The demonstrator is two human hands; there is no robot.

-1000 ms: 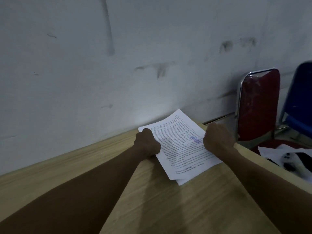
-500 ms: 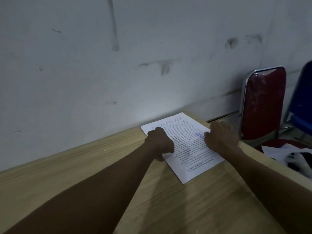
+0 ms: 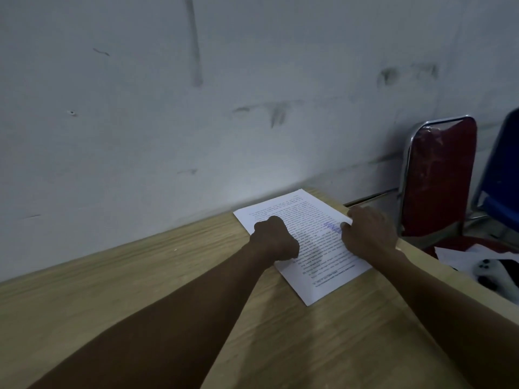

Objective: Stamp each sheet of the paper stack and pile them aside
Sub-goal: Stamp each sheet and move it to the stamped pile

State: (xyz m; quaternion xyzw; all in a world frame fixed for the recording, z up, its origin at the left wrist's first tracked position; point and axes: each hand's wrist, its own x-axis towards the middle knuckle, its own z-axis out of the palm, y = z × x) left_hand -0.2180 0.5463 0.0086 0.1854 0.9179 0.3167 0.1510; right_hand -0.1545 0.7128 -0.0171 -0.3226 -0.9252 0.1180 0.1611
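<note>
The paper stack (image 3: 309,248) lies flat on the wooden table (image 3: 196,276), far right, close to the wall (image 3: 168,122); its long axis runs from the far corner by the wall down toward my near right, skewed to the table edge; a blue stamp mark (image 3: 332,227) shows on the top sheet near its right edge. My left hand (image 3: 273,238) sits curled in a fist on the left edge of the stack, knuckles up; I cannot tell whether it has hold of a stamp or merely pins the paper. My right hand (image 3: 368,233) rests on the right edge, just beside the mark, fingers bent over the border; whether it pinches the top sheet or only presses it, I cannot tell. The right hand is the nearer to that marked edge, so I judge the sheet comes off sideways to the right, across the short axis. Beyond the table's right end stand a red chair (image 3: 441,178) and a blue chair (image 3: 502,186); loose sheets (image 3: 455,255) lie on the red seat.
</note>
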